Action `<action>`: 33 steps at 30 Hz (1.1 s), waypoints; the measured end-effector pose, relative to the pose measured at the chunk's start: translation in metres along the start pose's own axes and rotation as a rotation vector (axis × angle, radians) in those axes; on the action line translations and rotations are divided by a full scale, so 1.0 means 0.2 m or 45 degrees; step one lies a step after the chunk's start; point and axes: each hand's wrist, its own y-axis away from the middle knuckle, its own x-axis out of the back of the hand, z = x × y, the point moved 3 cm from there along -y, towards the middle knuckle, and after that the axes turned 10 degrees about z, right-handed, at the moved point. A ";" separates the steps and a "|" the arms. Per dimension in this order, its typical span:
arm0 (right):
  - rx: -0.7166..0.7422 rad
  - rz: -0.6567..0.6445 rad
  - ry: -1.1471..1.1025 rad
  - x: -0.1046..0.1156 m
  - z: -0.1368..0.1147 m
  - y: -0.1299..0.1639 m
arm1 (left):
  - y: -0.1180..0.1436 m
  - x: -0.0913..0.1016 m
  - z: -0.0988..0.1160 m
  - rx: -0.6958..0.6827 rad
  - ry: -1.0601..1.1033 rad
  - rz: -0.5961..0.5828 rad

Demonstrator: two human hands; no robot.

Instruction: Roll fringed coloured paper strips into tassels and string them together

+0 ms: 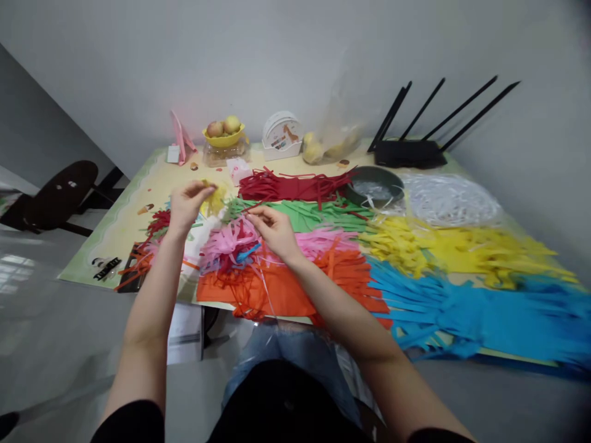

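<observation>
My left hand (185,204) is raised over the table's left part, thumb and forefinger pinched at blurred yellow strips (213,202). My right hand (274,229) is closed in a pinch above a bundle of pink fringed strips (226,243); what its fingertips hold is too small to make out. A thin pale string (266,286) runs down across the orange fringed sheets (281,292) below that hand. Blue and red strips are mixed into the pink bundle. Behind it lie green fringed sheets (302,215) and dark red ones (300,186).
At right are yellow fringed sheets (455,249), blue ones (503,320) and a bagged white coil (450,200). A dark round bowl (376,192), a black router (409,154), a yellow fruit bowl (224,140) and a white giraffe-print holder (282,147) stand toward the wall.
</observation>
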 end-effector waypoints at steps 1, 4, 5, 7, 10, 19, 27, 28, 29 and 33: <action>0.037 0.001 0.042 0.00 -0.02 0.00 | 0.07 -0.03 0.05 0.058 0.063 -0.071; 0.093 0.005 0.091 0.00 -0.07 0.01 | 0.24 -0.10 0.18 0.163 0.114 -0.169; 0.103 0.008 0.090 0.01 -0.09 0.02 | 0.28 -0.11 0.20 0.183 0.140 -0.180; 0.114 0.002 0.081 0.02 -0.12 0.04 | 0.33 -0.13 0.24 0.216 0.193 -0.194; 0.118 -0.028 0.097 0.03 -0.17 0.06 | 0.37 -0.15 0.25 0.249 0.220 -0.195; 0.103 -0.037 0.176 0.04 -0.20 0.07 | 0.42 -0.16 0.28 0.285 0.229 -0.141; -0.093 -0.142 0.023 0.04 -0.16 0.05 | 0.42 -0.12 0.35 -0.331 -0.282 -0.124; -0.137 -0.170 -0.040 0.04 -0.15 0.04 | 0.43 -0.12 0.37 -0.472 -0.396 -0.129; -0.178 -0.203 -0.106 0.04 -0.13 0.04 | 0.44 -0.12 0.38 -0.592 -0.496 -0.142; -0.306 -0.376 -0.289 0.03 -0.08 0.03 | 0.47 -0.12 0.39 -0.818 -0.694 -0.172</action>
